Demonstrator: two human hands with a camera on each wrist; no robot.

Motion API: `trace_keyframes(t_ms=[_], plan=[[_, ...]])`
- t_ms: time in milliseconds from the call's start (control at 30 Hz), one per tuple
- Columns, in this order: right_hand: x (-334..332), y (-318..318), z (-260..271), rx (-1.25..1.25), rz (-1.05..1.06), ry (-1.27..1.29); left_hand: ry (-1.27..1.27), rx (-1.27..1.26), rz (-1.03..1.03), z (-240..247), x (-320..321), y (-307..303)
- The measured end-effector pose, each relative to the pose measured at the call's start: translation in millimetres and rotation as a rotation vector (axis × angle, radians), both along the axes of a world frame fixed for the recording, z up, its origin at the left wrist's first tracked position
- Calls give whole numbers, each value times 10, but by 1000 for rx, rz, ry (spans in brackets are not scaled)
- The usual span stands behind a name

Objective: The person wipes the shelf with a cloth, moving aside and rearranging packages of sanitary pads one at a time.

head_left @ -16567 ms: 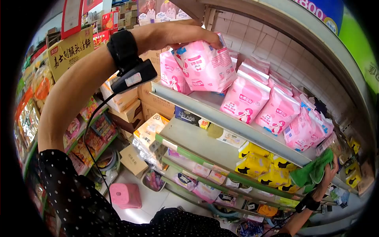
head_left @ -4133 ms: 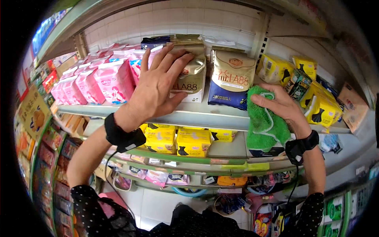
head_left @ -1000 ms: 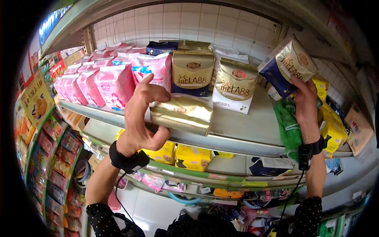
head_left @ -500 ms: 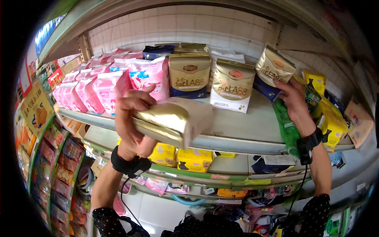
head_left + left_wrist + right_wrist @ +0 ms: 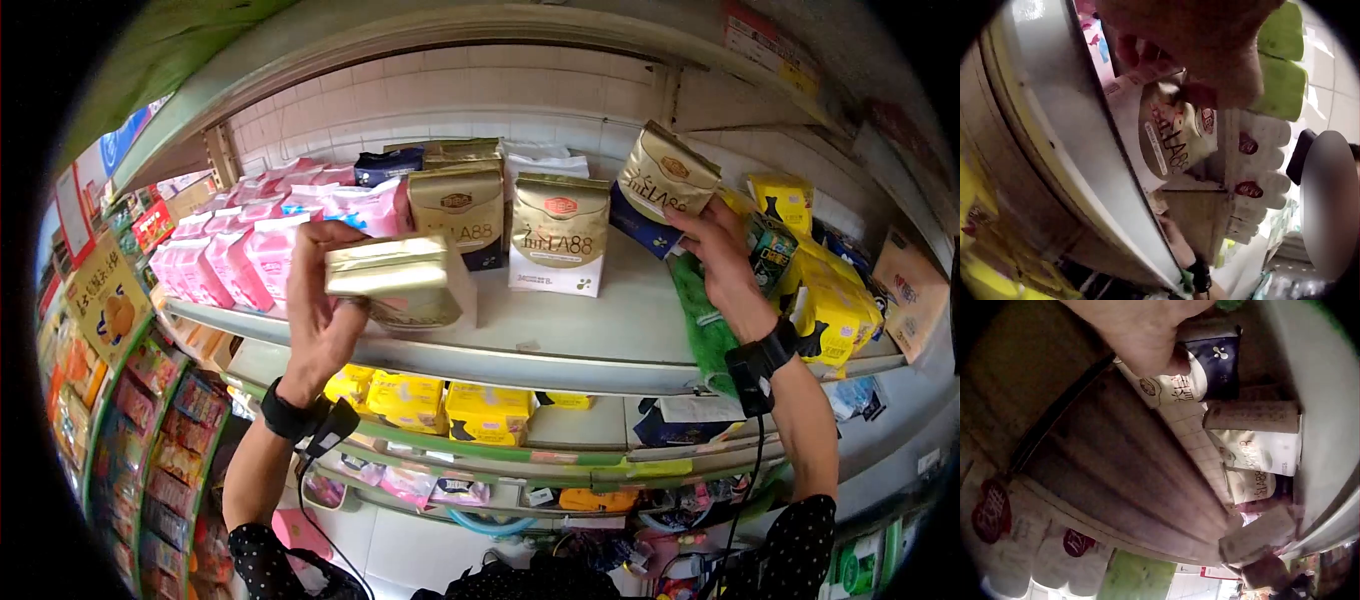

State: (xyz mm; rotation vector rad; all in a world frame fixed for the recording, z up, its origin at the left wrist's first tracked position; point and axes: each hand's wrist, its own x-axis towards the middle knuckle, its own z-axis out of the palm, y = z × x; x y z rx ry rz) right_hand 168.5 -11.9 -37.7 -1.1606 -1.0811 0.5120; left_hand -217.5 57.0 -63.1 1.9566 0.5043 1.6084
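Possibly the tilted pack, gripped by the right hand, slips onto the standing packs; the left hand grips a sideways pack.

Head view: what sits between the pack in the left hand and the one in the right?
Two upright packs on the shelf: a blue-based pack and a white-based pack. The head view shows both.

Gold pack in the left hand: shiny gold. Gold-and-navy pack in the right hand: red badge. Below the right hand, a bright green cloth. Past the left hand, pink packets; right of the right hand, yellow packets with black marks. Sleeves: black, white dots.
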Motion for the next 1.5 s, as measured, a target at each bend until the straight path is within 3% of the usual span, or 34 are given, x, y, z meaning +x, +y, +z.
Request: trace_keyframes(t_ms=[67, 133, 233, 367, 467, 600, 633, 800, 833, 933, 967, 1033, 1100, 1200, 1233, 1267, 1333, 1367, 1467, 1500], plan=[[70, 27, -25, -26, -22, -71, 159, 151, 111, 10, -56, -10], [76, 37, -58, -67, 8, -66, -177, 27, 31, -99, -52, 97], [52, 71, -100, -230, 47, -107, -415, -6, -89, -121, -160, 158], [41, 76, -122, -164, -8, -147, -216, -23, -92, -195, -251, 261], [91, 57, -119, 10, 83, -100, 30, 164, 137, -146, -166, 127], [36, 12, -24, 110, -49, -161, -22, 155, 164, -154, -127, 103], [44, -1, -28, 156, -77, -243, 24, 316, 269, -64, -114, 18], [19, -61, 150, 294, -136, -522, 313, 467, 502, 281, -351, -27], [-40, -79, 201, 344, -91, -467, 471, 312, 514, 365, -417, -5], [-526, -293, 486, 278, -9, -627, 758, 682, 850, 304, -505, 225], [-739, -366, 598, 267, -6, -770, 850, 669, 878, 301, -505, 198], [-1133, -446, 736, 236, -12, -1047, 987, 616, 720, 413, -475, 111], [-1330, -213, 755, 283, 70, -1133, 1098, 598, 580, 600, -411, -12], [-1547, 241, 762, 214, 140, -1237, 1097, 684, 471, 701, -341, 276], [-1583, 386, 750, 172, 157, -1269, 1218, 663, 528, 733, -328, 347], [-1593, 517, 742, 149, 149, -1314, 1304, 624, 564, 716, -314, 469], [-1622, 766, 699, 107, 137, -1411, 1420, 289, 374, 793, -278, 512], [-1616, 874, 637, 185, 135, -1435, 1359, 398, 438, 691, -285, 595], [-1742, 890, 690, -111, 123, -1627, 1299, 508, 492, 599, -315, 471], [-1733, 899, 631, -3, 129, -1591, 1256, 472, 483, 614, -339, 385]])
